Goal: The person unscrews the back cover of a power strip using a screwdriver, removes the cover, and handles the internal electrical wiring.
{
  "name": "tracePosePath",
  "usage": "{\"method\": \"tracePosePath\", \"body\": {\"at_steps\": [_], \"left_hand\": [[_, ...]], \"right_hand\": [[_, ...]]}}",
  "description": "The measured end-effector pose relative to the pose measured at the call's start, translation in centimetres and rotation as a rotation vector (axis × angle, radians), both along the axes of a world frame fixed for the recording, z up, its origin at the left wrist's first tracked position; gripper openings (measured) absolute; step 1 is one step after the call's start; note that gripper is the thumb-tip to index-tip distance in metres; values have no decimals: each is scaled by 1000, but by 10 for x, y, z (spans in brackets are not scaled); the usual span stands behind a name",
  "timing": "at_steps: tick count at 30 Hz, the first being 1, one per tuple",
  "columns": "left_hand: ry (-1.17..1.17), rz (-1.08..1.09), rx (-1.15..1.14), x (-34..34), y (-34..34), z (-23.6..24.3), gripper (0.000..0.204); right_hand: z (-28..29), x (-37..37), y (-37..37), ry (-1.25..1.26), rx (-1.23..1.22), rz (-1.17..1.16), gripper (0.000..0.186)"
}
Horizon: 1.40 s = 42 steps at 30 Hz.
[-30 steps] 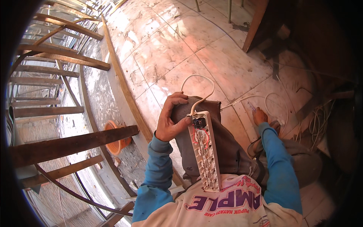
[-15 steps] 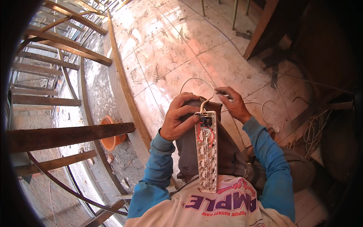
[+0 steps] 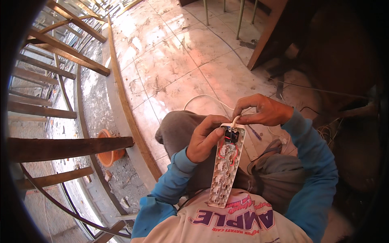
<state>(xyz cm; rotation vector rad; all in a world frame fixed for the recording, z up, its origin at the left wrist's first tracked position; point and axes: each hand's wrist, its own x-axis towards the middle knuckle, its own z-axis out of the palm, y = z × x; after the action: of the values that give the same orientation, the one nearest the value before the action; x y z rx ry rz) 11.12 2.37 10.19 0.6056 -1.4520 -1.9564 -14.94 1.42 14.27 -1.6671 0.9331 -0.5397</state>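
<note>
An opened white power strip (image 3: 227, 174), with exposed metal contacts, red wires and a black part at its top, lies along my lap with its lower end against my shirt. My left hand (image 3: 204, 137) grips the strip's top end, thumb on its edge near the black part. My right hand (image 3: 261, 111) pinches the white cable (image 3: 236, 121) right where it enters the strip. The cable loops over the floor beyond my knee (image 3: 174, 123). What looks like a blue-handled screwdriver (image 3: 254, 133) lies on the floor below my right hand, near my sandalled foot (image 3: 269, 152).
Wooden beams (image 3: 69, 143) form a framework at the left, beside an orange pot (image 3: 106, 158) on a rough concrete strip. Tiled floor (image 3: 166, 65) stretches ahead to metal legs (image 3: 239, 22) and a dark wooden panel (image 3: 263, 40). Coiled cables (image 3: 324, 131) lie at the right.
My right hand has risen from the floor to the cable at the strip's top and closed on it. My left hand and the strip have shifted right, with the strip's top tilted rightward.
</note>
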Motion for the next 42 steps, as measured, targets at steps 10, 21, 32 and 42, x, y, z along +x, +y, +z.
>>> {"method": "tracePosePath", "body": {"at_steps": [10,21,32,42], "left_hand": [[400,-403,757,-72,37,-39,73],[181,-354,678,-86,34,-46,66],[73,-281,798,-87,35,-58,54],[64,-262,848,-80,35,-67,49]], "right_hand": [[26,-67,61,331,-247,-302,20],[-12,-108,77,371,-90,-363,21],[-11,-77,76,146,189,-332,25],[-27,-78,74,110,51,-255,22]]}}
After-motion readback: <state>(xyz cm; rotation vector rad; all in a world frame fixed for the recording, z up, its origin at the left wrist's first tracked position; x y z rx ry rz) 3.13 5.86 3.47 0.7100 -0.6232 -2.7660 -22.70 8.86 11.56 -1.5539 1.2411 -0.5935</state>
